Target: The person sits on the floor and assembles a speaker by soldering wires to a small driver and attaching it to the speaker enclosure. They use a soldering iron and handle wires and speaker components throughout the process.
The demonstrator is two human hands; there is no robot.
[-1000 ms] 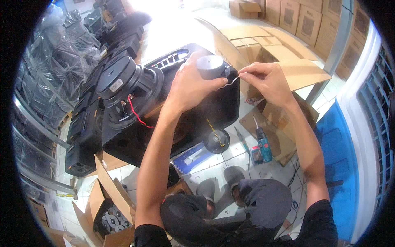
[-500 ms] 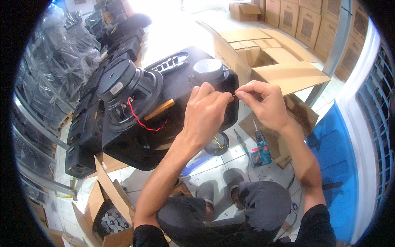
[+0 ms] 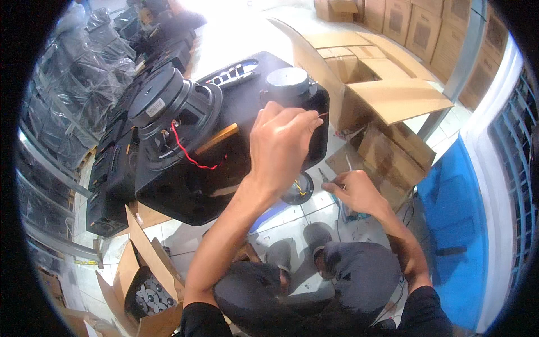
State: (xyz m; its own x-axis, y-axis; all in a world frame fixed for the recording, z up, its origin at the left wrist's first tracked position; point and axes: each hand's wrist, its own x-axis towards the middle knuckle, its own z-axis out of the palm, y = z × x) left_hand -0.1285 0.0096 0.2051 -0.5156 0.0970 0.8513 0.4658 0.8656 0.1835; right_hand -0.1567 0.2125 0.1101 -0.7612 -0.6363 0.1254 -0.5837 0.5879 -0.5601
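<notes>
A black speaker cabinet (image 3: pixel 185 185) lies in front of me with a large woofer (image 3: pixel 168 106) resting on it, and a red wire (image 3: pixel 188 153) runs from the woofer. A round grey driver (image 3: pixel 287 83) sits at the cabinet's far end. My left hand (image 3: pixel 283 140) is raised over the cabinet and pinches a thin wire (image 3: pixel 322 114) just below that driver. My right hand (image 3: pixel 355 192) is low beside the cabinet's right edge, its fingers by a thin tool (image 3: pixel 322 174) near the floor. I cannot make out whether it grips the tool. A small round speaker (image 3: pixel 298 188) with yellow wires lies under the cabinet's edge.
Open cardboard boxes (image 3: pixel 370 84) stand to the right and behind, with stacked cartons (image 3: pixel 410 22) beyond. A box of round parts (image 3: pixel 147 292) sits at lower left. Black cabinets (image 3: pixel 112 168) and plastic-wrapped stock (image 3: pixel 73 90) line the left. A blue panel (image 3: pixel 449 213) lies to the right.
My right hand has let go near the grey driver and dropped down to the floor beside the cabinet. My left hand stays up by the driver, still pinching the wire.
</notes>
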